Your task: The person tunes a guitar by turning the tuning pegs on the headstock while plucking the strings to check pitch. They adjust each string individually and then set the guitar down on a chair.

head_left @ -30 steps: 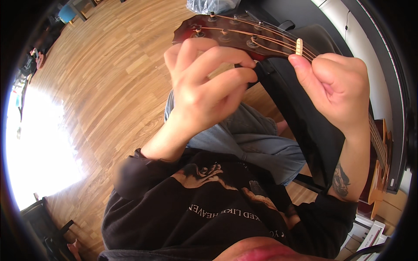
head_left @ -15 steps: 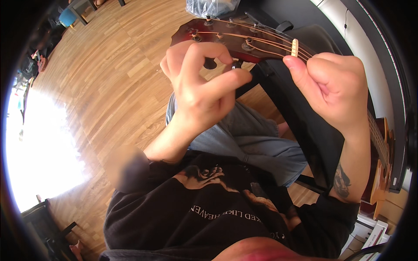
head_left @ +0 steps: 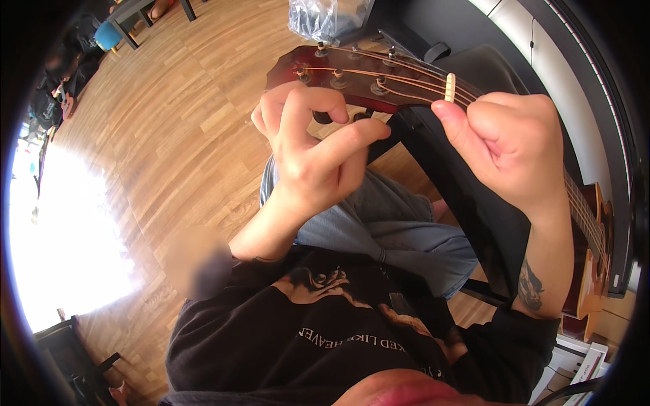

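A dark red guitar headstock (head_left: 342, 84) lies across the top middle, with several tuning posts wound with bronze strings. My left hand (head_left: 308, 145) is below its near edge, fingers curled around a dark tuning peg (head_left: 361, 117); the fingers hide part of the peg. Just right of the pale nut (head_left: 449, 88), my right hand (head_left: 518, 145) is closed in a fist over the neck. Its thumb presses against the curled index finger where a loose-looking guitar string (head_left: 409, 99) runs in; the pinched part is hidden. Past the wrist, the strings continue toward the guitar body (head_left: 590, 271).
A black and white keyboard (head_left: 555, 74) curves along the right side. A black bench-like piece (head_left: 467, 183) stands beneath the right hand. A clear plastic bag (head_left: 313, 19) sits beyond the headstock. At the lower left is a black chair (head_left: 74, 358) on the wooden floor (head_left: 183, 135).
The headstock and both hands appear slightly lower in view. My left fingers have shifted a little around the tuning peg. The right hand keeps its closed grip by the nut.
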`<state>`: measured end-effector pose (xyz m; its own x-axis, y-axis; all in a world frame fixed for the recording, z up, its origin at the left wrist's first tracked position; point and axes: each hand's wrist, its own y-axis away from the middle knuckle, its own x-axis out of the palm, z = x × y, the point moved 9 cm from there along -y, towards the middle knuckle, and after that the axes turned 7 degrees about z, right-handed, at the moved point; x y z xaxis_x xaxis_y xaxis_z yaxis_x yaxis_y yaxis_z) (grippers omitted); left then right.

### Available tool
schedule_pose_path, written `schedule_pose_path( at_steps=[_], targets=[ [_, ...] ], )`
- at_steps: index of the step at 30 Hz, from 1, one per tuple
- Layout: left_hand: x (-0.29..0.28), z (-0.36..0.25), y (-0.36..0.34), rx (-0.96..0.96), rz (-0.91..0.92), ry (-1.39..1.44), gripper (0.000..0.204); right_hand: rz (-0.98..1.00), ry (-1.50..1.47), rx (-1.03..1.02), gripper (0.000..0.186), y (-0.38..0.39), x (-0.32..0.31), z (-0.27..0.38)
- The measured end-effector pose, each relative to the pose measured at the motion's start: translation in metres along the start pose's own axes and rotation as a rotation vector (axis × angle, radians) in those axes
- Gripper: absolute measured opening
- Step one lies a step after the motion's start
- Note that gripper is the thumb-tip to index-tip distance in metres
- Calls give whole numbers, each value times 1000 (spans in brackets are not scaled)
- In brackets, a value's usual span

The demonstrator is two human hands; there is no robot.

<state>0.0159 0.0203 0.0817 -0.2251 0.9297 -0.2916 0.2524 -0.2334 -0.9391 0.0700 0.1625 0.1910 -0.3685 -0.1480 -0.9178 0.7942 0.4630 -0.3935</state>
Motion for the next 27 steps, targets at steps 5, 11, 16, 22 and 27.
schedule_pose_path(
  at_steps=[5,11,16,22,27],
  targets=[
    [-6,5,-8,-163,41,196,29,-5,7,-7,56,1,-2,0],
    [-2,0,-8,-29,10,70,29,-5,12,-10,56,-1,-2,0],
    [-6,6,-3,-29,-61,98,34,-10,4,-7,56,-2,-2,0],
    [-8,8,0,-30,-107,131,37,-6,19,-13,56,-3,-3,3],
    [-1,5,-2,9,-35,79,27,-25,20,-24,55,-1,-4,-1]
  ],
)
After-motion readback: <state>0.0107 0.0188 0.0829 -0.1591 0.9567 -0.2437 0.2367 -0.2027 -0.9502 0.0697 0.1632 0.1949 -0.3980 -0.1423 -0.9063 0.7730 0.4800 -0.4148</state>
